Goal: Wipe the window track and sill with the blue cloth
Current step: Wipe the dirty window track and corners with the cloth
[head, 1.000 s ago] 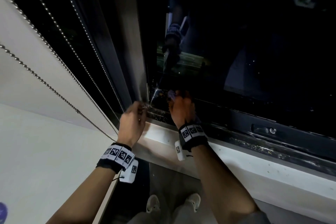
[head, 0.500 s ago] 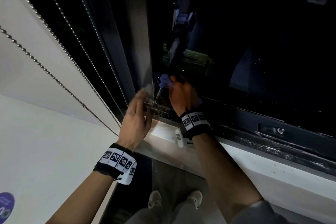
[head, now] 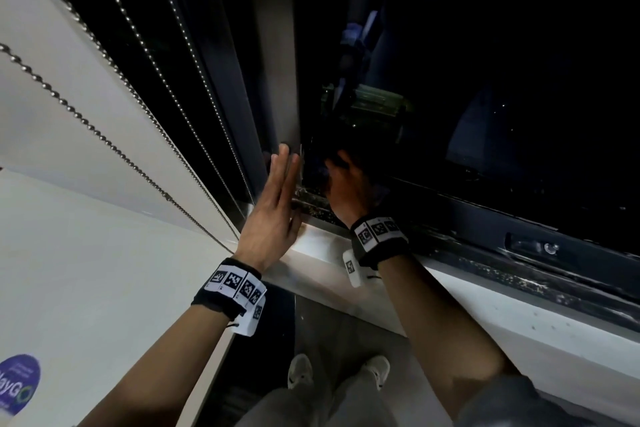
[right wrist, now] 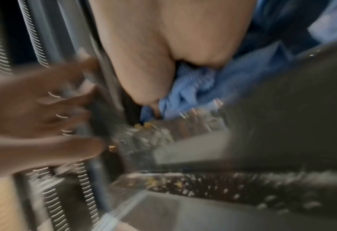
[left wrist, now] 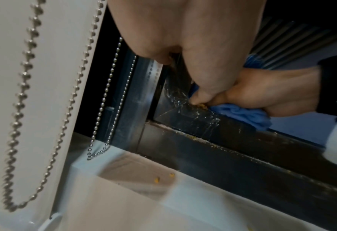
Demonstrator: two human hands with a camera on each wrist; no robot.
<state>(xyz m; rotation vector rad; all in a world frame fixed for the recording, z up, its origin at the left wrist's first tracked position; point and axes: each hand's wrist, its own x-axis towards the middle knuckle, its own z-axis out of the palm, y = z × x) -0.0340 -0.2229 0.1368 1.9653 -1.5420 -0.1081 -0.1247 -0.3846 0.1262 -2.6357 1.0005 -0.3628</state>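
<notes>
My right hand (head: 346, 187) grips the bunched blue cloth (left wrist: 242, 114) and presses it into the left end of the dark window track (head: 485, 274), beside the upright frame. In the head view the cloth is almost hidden behind this hand; the blurred right wrist view shows the blue cloth (right wrist: 193, 90) under my fingers, with yellow crumbs just below it. My left hand (head: 277, 191) holds nothing and lies flat against the upright frame, fingers straight and pointing up. The white sill (head: 519, 329) runs below the track, which is speckled with pale grit.
Two bead chains (head: 138, 156) hang along the white blind at the left, close to my left wrist. A latch (head: 540, 248) sits on the lower sash rail to the right. Two yellow crumbs (left wrist: 156, 179) lie on the sill. My shoes (head: 301, 371) show below the sill.
My left hand has uncurled from the track corner and slid up flat against the upright frame. My right hand has kept the cloth in the same corner of the track.
</notes>
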